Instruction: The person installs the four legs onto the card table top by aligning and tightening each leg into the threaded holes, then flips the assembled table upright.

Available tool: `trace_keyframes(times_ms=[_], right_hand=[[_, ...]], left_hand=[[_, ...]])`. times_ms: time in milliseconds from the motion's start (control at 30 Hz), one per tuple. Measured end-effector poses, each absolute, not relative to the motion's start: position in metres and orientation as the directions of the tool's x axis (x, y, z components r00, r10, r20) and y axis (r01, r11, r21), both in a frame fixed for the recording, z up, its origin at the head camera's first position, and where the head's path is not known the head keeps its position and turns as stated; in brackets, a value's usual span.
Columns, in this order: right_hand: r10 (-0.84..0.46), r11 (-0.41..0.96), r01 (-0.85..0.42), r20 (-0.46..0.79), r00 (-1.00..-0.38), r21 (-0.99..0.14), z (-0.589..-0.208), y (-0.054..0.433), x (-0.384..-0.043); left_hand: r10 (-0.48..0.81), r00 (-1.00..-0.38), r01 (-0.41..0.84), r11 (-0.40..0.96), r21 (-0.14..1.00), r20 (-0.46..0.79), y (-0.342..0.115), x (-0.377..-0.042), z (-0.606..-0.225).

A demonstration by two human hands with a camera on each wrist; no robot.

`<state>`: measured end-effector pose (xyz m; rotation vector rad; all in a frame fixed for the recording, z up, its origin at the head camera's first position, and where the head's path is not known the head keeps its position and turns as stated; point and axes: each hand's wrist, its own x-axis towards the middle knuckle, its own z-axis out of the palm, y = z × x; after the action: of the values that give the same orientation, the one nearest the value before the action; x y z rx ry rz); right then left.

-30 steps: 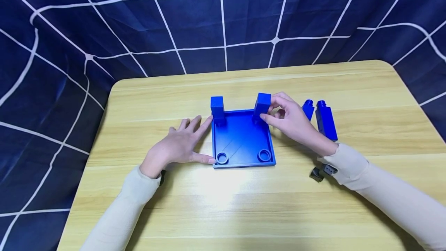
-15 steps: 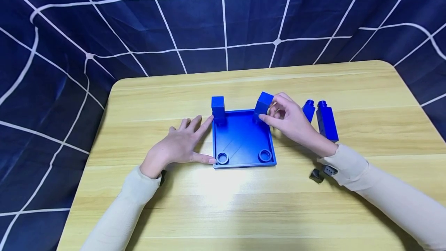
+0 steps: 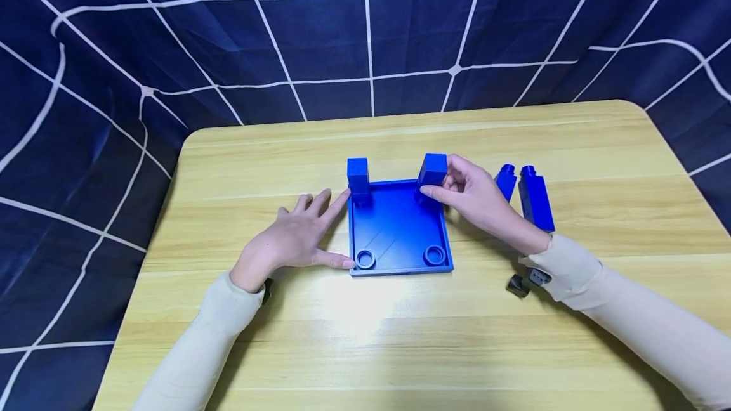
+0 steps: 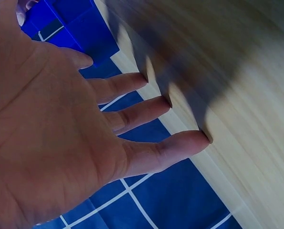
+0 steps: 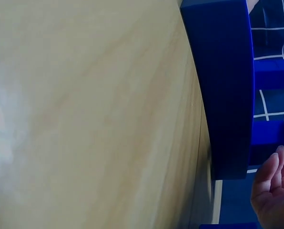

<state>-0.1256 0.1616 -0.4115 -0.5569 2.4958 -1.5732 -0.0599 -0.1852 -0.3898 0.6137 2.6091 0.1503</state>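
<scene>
A square blue tray-like base [image 3: 400, 227] with a low rim lies on the table, round sockets at its two near corners. My left hand [image 3: 297, 236] is spread beside it, index finger and thumb at the left edge. The left wrist view shows other fingertips [image 4: 192, 143] on the wood. One blue square post [image 3: 358, 176] stands at the far left corner. At the far right corner, my right hand [image 3: 476, 198] pinches a second square post [image 3: 432, 173] between thumb and fingers. Its lower end is largely hidden by the hand.
Two more blue posts with threaded-looking necks, a nearer one [image 3: 537, 202] and one partly behind the right wrist [image 3: 505, 181], lie to the right. A small black object [image 3: 517, 286] shows beneath the right sleeve. Dark blue gridded cloth [image 3: 320, 30] hangs behind the wooden table [image 3: 257, 341].
The post in my right hand twisted and leaned right half a second ago; now its top faces squarely again and sits slightly lower. My right fingers shifted slightly with it. The left hand stayed put.
</scene>
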Motion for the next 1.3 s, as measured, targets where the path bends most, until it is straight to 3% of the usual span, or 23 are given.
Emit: trace_keyframes(times_ms=[467, 967, 1300], right_hand=[[-0.324, 0.439, -0.277, 0.137, -0.936, -0.855, -0.4093, 0.159, -0.1191], [-0.343, 0.37, -0.309, 0.18, -0.922, -0.876, -0.4098, 0.1586, -0.117], [-0.363, 0.426, -0.297, 0.139, -0.921, -0.854, -0.4109, 0.1583, -0.1199]], left_hand=[[0.456, -0.8, 0.405, 0.89, 0.209, -0.39, -0.1856, -0.0597, -0.3914], [0.452, -0.802, 0.406, 0.892, 0.198, -0.39, -0.1855, -0.06, -0.3921], [0.454, -0.802, 0.407, 0.891, 0.202, -0.387, -0.1857, -0.059, -0.3919]])
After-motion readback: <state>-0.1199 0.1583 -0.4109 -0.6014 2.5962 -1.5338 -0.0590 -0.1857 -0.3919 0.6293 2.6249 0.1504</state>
